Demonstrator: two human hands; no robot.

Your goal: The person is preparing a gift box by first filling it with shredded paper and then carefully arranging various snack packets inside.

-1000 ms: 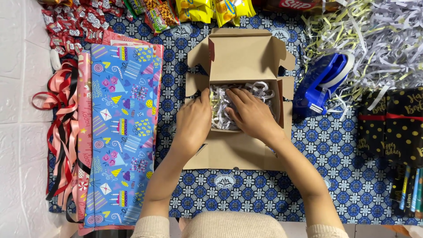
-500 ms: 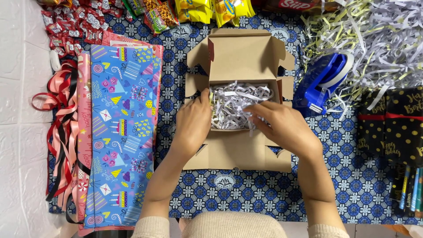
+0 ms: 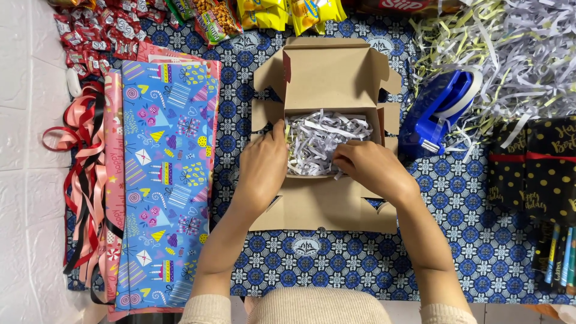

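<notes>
now, both hands at the box

my left hand (image 3: 262, 170) rests flat against the left wall of the box (image 3: 327, 78), fingers together and loosely curved, thumb tip at the rim; it presses the cardboard rather than grips it. my right hand (image 3: 367, 168) is curled over the lower right corner of the tray, fingers bent inward into the shreds (image 3: 321, 135). it looks pinched on a few strips, but the fingertips are tucked under and i cannot tell for sure what they hold.

box sits mid-cloth (image 3: 336, 258), lid flap standing up at the far side, side flaps splayed out, front flap lying flat toward me under my wrists. white and grey paper shreds fill the tray, a few yellowish strips at its left edge.

left of the box: wrapping paper (image 3: 168, 180) in blue with party prints, a pink sheet beneath it, then ribbons (image 3: 84, 162) in red, pink and black spilling onto the white floor. right of the box, just beside it: blue tape dispenser (image 3: 441, 108). beyond that a loose shred pile (image 3: 510, 54). far edge: snack packets (image 3: 264, 13) and red candies (image 3: 99, 33). right edge: black dotted bags (image 3: 534, 168), pens (image 3: 558, 258) below them.
</notes>
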